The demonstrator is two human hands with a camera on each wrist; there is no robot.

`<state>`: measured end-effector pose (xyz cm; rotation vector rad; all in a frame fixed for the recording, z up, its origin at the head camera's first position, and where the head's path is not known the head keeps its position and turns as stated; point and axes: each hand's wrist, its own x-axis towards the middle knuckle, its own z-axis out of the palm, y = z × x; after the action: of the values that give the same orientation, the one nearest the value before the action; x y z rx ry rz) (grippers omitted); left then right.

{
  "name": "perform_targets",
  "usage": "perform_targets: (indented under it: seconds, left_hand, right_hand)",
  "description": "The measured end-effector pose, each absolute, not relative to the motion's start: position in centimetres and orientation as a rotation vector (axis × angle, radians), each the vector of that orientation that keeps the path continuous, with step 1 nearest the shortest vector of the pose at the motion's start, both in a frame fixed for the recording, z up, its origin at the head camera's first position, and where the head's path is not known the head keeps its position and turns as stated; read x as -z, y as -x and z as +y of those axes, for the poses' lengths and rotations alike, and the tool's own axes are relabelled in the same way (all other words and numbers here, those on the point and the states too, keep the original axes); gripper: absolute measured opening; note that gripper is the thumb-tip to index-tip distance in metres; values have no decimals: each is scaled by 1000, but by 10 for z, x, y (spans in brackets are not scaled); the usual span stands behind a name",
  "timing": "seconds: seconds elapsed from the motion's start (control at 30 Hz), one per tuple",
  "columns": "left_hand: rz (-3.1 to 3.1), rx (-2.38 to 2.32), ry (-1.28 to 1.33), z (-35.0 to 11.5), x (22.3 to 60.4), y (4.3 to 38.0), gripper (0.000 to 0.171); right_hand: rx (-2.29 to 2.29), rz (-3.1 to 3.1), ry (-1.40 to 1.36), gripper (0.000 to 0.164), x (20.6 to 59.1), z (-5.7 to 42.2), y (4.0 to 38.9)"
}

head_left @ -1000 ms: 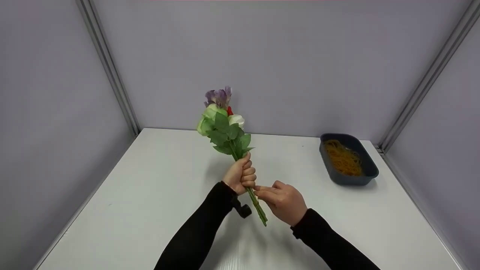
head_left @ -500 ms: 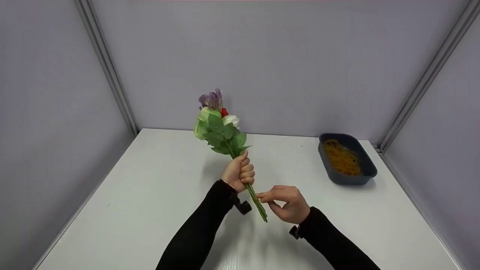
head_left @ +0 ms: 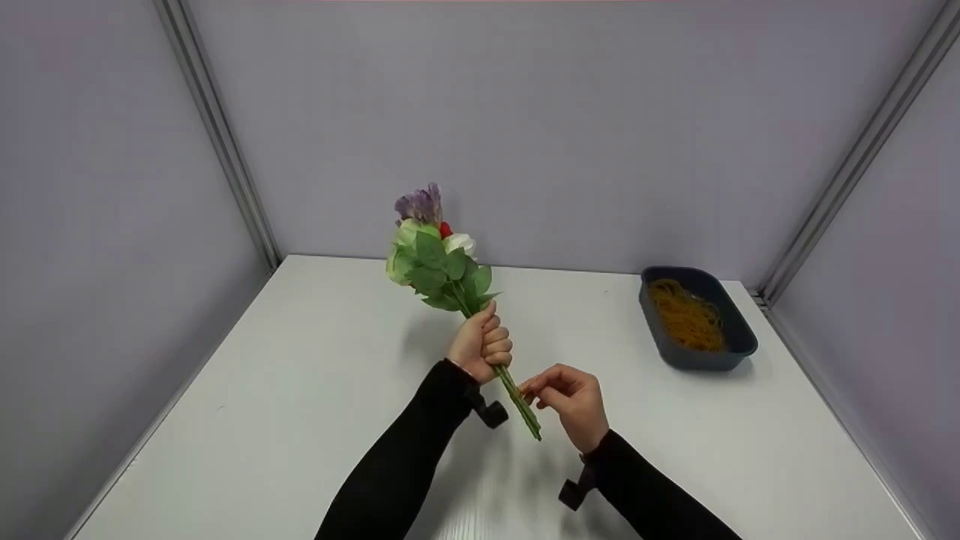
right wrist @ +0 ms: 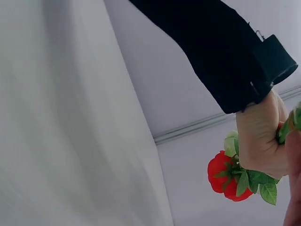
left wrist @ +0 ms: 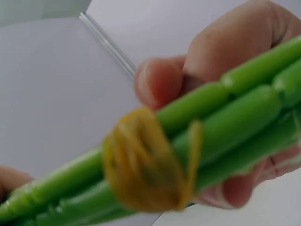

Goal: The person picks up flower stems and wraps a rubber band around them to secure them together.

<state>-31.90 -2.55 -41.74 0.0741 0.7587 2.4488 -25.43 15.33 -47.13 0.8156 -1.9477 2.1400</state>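
My left hand (head_left: 481, 346) grips a bouquet of artificial flowers by its green stems (left wrist: 225, 127), which slant down to the right. Above the fist are green leaves (head_left: 442, 266), a purple flower (head_left: 418, 204), pale green blooms (head_left: 405, 251) and a white one (head_left: 460, 244). A red flower (right wrist: 225, 176) shows from below in the right wrist view. Several turns of yellow rubber band (left wrist: 146, 162) circle the stems below the left fist. My right hand (head_left: 571, 397) is beside the banded part, fingers loosely bent, thumb apart from the index finger. Its fingertips lie on both sides of the stems.
A dark grey tray (head_left: 709, 361) with a heap of yellow rubber bands (head_left: 686, 315) stands at the back right of the white table (head_left: 300, 375). Grey panels (head_left: 555, 135) enclose the table at the back and both sides.
My right hand has turned at the stems, its fingers shifting from straighter to more bent. The bouquet has tilted slightly left and its heads have dropped a little, still in my left hand.
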Motion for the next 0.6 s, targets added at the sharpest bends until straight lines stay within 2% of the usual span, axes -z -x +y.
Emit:
perform_targets:
  seconds: [0.13, 0.47, 0.6]
  left_hand:
    - [795, -2454, -43, -23, 418, 321, 56]
    - [829, -2482, -52, -22, 417, 323, 57]
    - [807, -2479, -44, -22, 417, 323, 56]
  right_hand:
    - [-2278, -2063, -565, 16, 467, 154, 253]
    - [-2190, -2117, -575, 10, 468, 154, 255]
    - [-2246, -2120, -501, 9, 471, 156, 258]
